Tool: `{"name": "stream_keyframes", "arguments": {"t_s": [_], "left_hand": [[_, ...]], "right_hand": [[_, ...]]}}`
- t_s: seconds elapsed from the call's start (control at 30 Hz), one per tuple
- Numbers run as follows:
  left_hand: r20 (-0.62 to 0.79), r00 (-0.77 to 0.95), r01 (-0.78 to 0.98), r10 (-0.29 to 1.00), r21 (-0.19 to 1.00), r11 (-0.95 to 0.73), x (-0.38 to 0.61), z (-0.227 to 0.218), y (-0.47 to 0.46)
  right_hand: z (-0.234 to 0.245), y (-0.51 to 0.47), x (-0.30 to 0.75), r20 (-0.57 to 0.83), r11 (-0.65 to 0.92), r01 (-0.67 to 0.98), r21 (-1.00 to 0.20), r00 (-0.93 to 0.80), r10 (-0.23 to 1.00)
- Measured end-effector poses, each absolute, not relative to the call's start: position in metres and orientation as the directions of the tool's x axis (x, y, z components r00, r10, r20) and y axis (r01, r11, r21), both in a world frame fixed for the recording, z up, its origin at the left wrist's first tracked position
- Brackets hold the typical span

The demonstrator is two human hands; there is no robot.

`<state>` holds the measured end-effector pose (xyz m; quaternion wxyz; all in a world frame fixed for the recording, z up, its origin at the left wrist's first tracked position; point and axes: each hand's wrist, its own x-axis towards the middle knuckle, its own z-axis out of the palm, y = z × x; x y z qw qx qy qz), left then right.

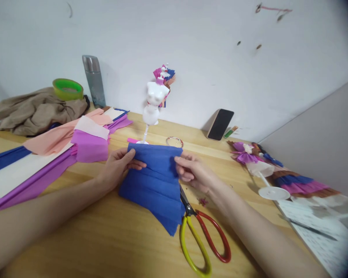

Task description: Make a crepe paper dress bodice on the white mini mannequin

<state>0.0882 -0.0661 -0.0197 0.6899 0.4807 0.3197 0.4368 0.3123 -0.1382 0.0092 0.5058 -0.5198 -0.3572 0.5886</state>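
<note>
In the head view, the left hand (120, 164) is pinching the upper left corner of a blue piece (155, 179) of crinkled, thin material, thumb in front and some fingertips showing over its face. The right hand (194, 170) is gripping the upper right edge between thumb and curled fingers. Between them the hands are holding the top edge stretched out, while the lower part is flaring and hanging down to an uneven point over the table (84, 235).

As for progress, the blue piece is already showing folds running across it, and it seems to be a separate, shaped piece. It is not being worn by any form yet: the white dress form (155, 98) is standing just behind it, its body looking largely bare below a pink collar (160, 81). So the piece appears to be partway made, with fitting it or fastening its folds judged to be undone.

The scissors (190, 210) are lying unheld just beside its right edge, their yellow and red handles spreading apart. A small reddish scrap (203, 202) is resting nearby. Further off to the right, a tiered skirt (303, 185) in brown, blue and magenta is looking more complete. On the left, purple material (89, 146) and peach material (52, 139) are lying loose, apparently unused.
</note>
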Motion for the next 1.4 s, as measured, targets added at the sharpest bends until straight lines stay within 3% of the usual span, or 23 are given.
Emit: {"name": "stream_keyframes", "arguments": {"t_s": [0.1, 0.4, 0.63, 0.83, 1.0, 1.4], "left_hand": [[-0.018, 0.425, -0.306, 0.905, 0.938, 0.162, 0.088, -0.019, -0.067], [0.015, 0.393, -0.280, 0.920, 0.954, 0.104, 0.089, -0.026, -0.068], [0.072, 0.364, -0.287, 0.929, 0.957, 0.038, 0.090, -0.024, -0.068], [0.124, 0.213, -0.137, 0.969, 0.986, -0.096, 0.091, -0.022, -0.066], [0.060, 0.373, -0.049, 0.926, 0.998, -0.044, 0.086, -0.016, -0.069], [0.020, 0.502, -0.187, 0.864, 0.979, 0.086, 0.088, -0.018, -0.070]], "right_hand": [[0.008, -0.139, 0.311, -0.322, -0.326, -0.276, -0.904, -0.060, 0.945], [-0.009, -0.135, 0.307, -0.203, -0.168, -0.326, -0.930, 0.075, 0.976], [-0.030, -0.134, 0.295, 0.082, 0.160, -0.196, -0.968, 0.356, 0.931], [-0.040, -0.132, 0.297, 0.227, 0.283, -0.069, -0.957, 0.435, 0.871], [-0.040, -0.135, 0.296, 0.263, 0.306, -0.041, -0.951, 0.411, 0.873], [-0.041, -0.138, 0.294, 0.289, 0.325, -0.057, -0.944, 0.336, 0.896]]}}
